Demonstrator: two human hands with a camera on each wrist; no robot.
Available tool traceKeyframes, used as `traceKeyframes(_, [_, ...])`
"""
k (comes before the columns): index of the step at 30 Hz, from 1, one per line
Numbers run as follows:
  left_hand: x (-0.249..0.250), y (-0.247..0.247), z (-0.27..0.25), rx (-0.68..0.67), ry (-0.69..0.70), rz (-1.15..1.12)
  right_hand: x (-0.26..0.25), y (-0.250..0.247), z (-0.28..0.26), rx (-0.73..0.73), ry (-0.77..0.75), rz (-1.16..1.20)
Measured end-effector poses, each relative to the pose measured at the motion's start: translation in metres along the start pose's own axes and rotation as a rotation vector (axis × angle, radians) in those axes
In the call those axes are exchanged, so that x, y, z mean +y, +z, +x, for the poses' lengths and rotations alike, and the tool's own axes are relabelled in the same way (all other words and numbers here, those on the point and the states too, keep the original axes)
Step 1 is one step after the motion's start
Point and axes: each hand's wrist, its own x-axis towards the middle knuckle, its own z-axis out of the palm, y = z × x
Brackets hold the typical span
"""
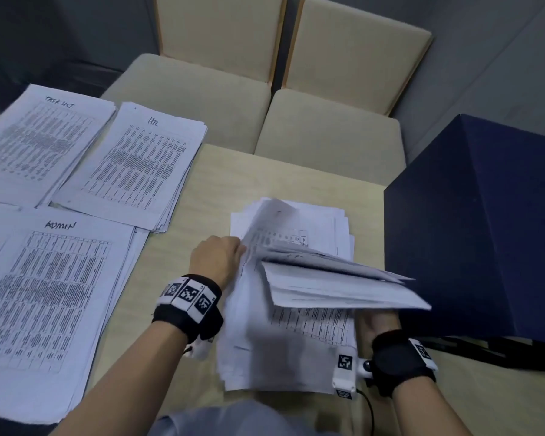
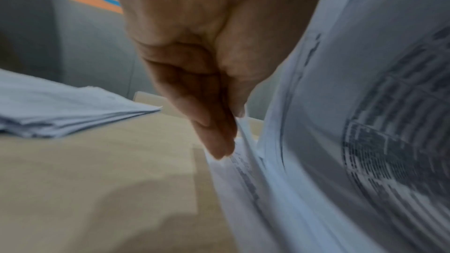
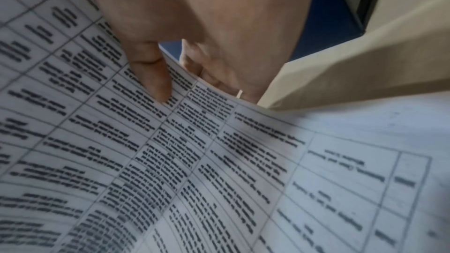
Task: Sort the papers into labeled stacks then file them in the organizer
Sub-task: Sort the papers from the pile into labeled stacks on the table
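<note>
Table: a light wooden table (image 1: 296, 184) carries all the papers.
Unsorted pile: a loose pile of printed sheets (image 1: 290, 350) lies in front of the person, near the right side of the table.
Lifted bundle: the upper part of this pile (image 1: 343, 287) is raised and bent upward like an open book, its free edge toward the right.
Left hand: the left hand (image 1: 217, 259) is at the left edge of the pile; in the left wrist view its fingertips (image 2: 219, 149) are together and pinch the edges of some sheets.
Right hand: the right hand (image 1: 379, 322) is mostly hidden under the lifted bundle; in the right wrist view the thumb (image 3: 153, 76) presses on top of a printed sheet and the other fingers are below it, so it grips the paper.
TASK LIST stack: a stack with this handwritten title (image 1: 41, 140) lies at the far left.
HR stack: a stack (image 1: 136, 165) just beside it, to the right.
ADMIN stack: a stack (image 1: 51, 294) lies nearer to the person, on the left.
Organizer: a dark blue box-like body (image 1: 479, 225) stands at the right, near the pile; its inside is not visible.
Chairs: beige padded chairs (image 1: 328, 127) stand behind the table.
</note>
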Motion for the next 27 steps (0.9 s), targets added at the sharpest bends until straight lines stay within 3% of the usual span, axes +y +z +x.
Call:
traceKeyframes(4, [-0.003,0.002,-0.007,-0.133,0.106,-0.878,-0.007,0.004,0.003,0.04,0.027,0.05])
traceKeyframes(7, [0.005,-0.005,-0.014,-0.133,0.028,-1.214,-0.003,-0.003,0.003,0.048,0.047,-0.005])
traceKeyframes(11, [-0.005,0.008,-0.004,-0.006,-0.056,-1.181,-0.01,0.001,-0.001,0.067,0.128,-0.163])
traceKeyframes(15, [-0.024,0.021,0.006,0.103,-0.14,-1.025,-0.017,0.002,-0.008,0.156,-0.077,-0.097])
traceKeyframes(17, [-0.03,0.023,0.009,0.123,-0.169,-0.915,-0.012,-0.005,-0.002,0.16,-0.086,-0.084])
traceKeyframes(19, [-0.031,0.025,0.011,0.081,-0.211,-0.917,-0.012,-0.007,-0.003,0.178,-0.051,-0.064])
traceKeyframes(22, [-0.018,0.016,0.006,0.042,-0.242,-0.973,-0.014,-0.005,-0.004,0.076,-0.027,-0.073])
traceKeyframes(24, [-0.008,0.009,0.001,0.014,-0.241,-1.101,-0.015,0.001,-0.004,0.025,-0.023,-0.086])
traceKeyframes(27, [0.004,-0.001,-0.006,-0.142,-0.206,-1.301,-0.015,0.011,-0.005,-0.061,0.019,-0.118])
